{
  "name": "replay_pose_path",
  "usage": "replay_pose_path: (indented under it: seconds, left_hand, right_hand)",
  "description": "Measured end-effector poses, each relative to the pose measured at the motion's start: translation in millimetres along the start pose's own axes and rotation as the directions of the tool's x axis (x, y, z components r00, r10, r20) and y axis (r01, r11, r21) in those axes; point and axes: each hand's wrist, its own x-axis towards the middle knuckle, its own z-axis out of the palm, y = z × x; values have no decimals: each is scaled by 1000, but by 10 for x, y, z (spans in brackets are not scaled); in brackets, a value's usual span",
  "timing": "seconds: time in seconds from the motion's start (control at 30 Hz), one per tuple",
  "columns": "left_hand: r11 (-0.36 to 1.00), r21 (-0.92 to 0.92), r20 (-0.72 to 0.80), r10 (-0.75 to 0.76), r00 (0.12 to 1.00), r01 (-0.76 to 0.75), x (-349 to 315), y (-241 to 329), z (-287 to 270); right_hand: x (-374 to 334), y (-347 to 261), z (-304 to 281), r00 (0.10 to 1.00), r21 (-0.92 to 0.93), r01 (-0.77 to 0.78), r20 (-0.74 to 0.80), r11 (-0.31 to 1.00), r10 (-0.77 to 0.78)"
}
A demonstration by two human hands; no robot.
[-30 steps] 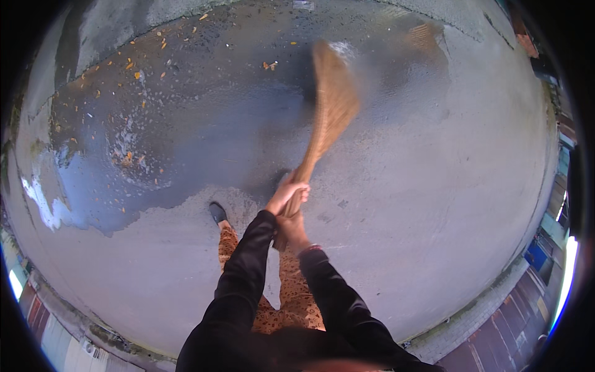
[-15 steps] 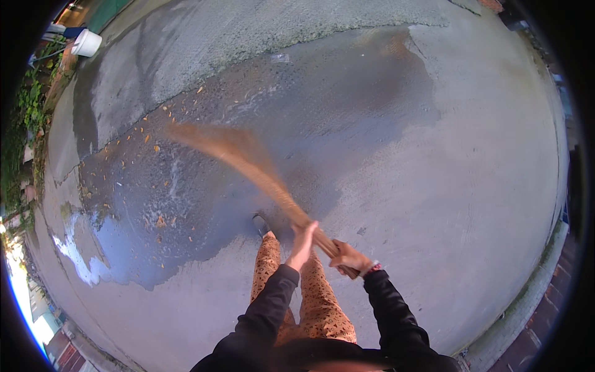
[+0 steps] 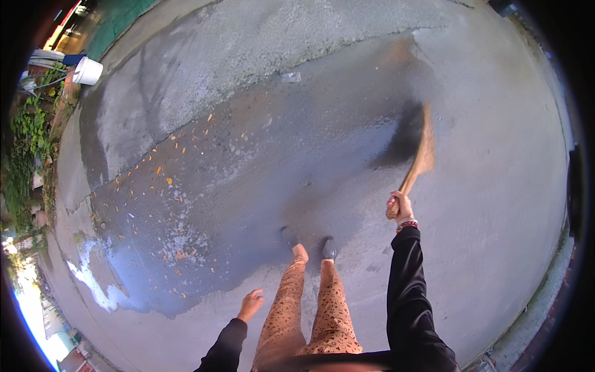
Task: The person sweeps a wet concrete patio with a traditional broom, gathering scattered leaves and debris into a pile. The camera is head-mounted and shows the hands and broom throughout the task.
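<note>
Sweeping a wet concrete yard (image 3: 496,155), a person grips a straw broom (image 3: 421,152) with the right hand (image 3: 400,206), the grip pressed tight around the lower end of the pale wooden handle. The broom rises up and away from that fist toward the right of the head view, its tan bristle head blurred, with a dark smear of shadow or spray just to its left. A red and white beaded bracelet (image 3: 406,224) sits at the right wrist, above a black sleeve (image 3: 406,291).

The left hand (image 3: 250,305) hangs free at the lower centre, well apart from the broom, its grip spread with fingers loosely open and holding nothing. It hovers over the pale edge of the concrete, beside the person's left leg.

Orange patterned trousers (image 3: 310,310) run down to two dark shoes (image 3: 308,243), planted on the rim of a broad dark wet patch (image 3: 260,167). Small orange leaves (image 3: 167,181) speckle the wet ground to the left of the feet, and a bright puddle (image 3: 93,279) glints at the lower left. A white bucket (image 3: 87,70) stands at the far upper left edge of the yard, near green plants (image 3: 25,142) along the border.
</note>
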Motion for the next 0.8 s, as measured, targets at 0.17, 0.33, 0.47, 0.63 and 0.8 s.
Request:
replay_pose_path:
  seconds: [0.17, 0.33, 0.47, 0.63, 0.8]
  left_hand:
    - [967, -216, -109, -160, 981, 133, -215, -779, -476]
    - [962, -266, 107, -37, 994, 64, -324, -257, -23]
    - [624, -736, 191, -178, 965, 261, -408, 764, 277]
    - [458, -873, 347, 339, 874, 169, -290, 2279, 333]
    - [579, -811, 244, 210, 947, 80, -236, 3513, 1141]
  right_hand:
    - [-613, 2174, 649, 993, -659, 2, 91, 752, 76]
    - [-1925, 3087, 1132, 885, -900, 316, 393, 301, 247]
    - [-2203, 2470, 1552, 707, -895, 321, 443, 308, 552]
    - [-2319, 1031, 1357, 510, -671, -259, 516, 695, 688]
    - [-2921, 387, 1053, 828, -494, -181, 389, 850, 403]
